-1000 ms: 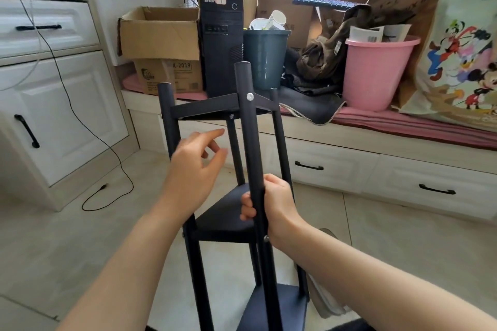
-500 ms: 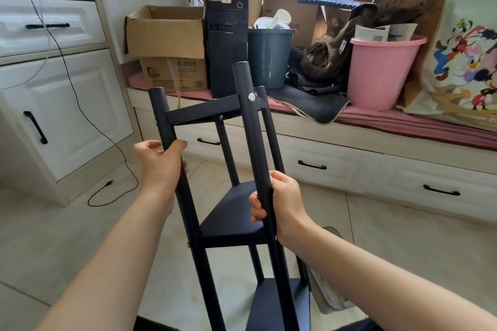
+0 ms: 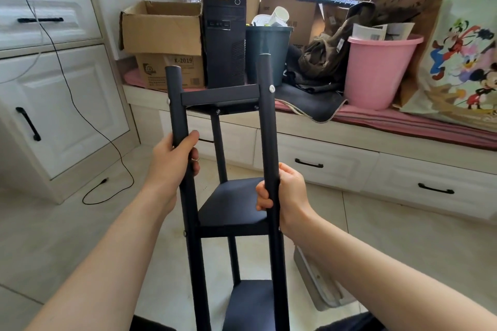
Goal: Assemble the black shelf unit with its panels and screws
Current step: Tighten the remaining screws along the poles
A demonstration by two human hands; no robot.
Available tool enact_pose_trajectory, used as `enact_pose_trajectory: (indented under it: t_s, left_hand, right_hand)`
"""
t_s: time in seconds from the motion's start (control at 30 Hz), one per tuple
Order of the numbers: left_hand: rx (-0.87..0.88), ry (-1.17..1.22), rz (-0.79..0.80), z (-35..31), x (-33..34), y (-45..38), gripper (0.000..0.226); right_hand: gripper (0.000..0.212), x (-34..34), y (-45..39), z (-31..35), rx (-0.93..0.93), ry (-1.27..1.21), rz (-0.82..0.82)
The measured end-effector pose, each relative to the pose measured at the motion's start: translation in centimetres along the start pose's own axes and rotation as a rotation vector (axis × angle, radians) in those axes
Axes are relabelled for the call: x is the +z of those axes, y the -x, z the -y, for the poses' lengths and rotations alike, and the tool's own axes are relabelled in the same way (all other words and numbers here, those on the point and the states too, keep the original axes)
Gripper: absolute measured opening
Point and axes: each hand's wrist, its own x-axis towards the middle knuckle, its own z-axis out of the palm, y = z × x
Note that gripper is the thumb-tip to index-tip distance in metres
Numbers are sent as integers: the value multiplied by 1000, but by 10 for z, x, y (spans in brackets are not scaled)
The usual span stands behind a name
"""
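Unit: you hold the tall black three-tier metal shelf unit between your two forearms; its feet run out of view below, so its footing cannot be told.
Left fingers: your left hand is wrapped on the left front round black post, thumb across the near face, fingers curled behind, clamped just below the top shelf panel.
Right fingers: your right hand is clamped on the right front round black post, lower down, level with the middle shelf panel, which lies just left of those fingers.
Key relation: the posts' long axes run up and away from you, leaning slightly left at the top; each hand holds its own post, neither nearer the unit than the other. The silver screw head sits well above your right fingers; the left post's screw is just above your left fingers.
Change: half a second ago the unit was angled with a rear post showing beside the right front one; it now faces you squarely, and your left hand has closed fully round its post.
Judgement: panels and visible screws appear fitted; assembly looks near complete, likely a squareness check.
Surroundings: pink plastic bucket and black computer tower stand beyond on the window seat.
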Motion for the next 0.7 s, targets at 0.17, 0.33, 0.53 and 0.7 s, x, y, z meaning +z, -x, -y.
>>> enact_pose_trajectory:
  t_s: [0.17, 0.33, 0.53, 0.7]
  left_hand:
    - [85, 18, 94, -1, 5, 9, 15]
    - [102, 51, 136, 1, 10, 11, 15]
    - [130, 35, 151, 3, 13, 13, 16]
    - [156, -17, 202, 2, 12, 14, 15]
  right_hand:
    - [31, -9, -8, -4, 8, 14, -42]
    - [29, -13, -10, -7, 14, 19, -57]
    - [30, -15, -10, -9, -7, 14, -83]
    - [32, -15, -11, -11, -52, 21, -122]
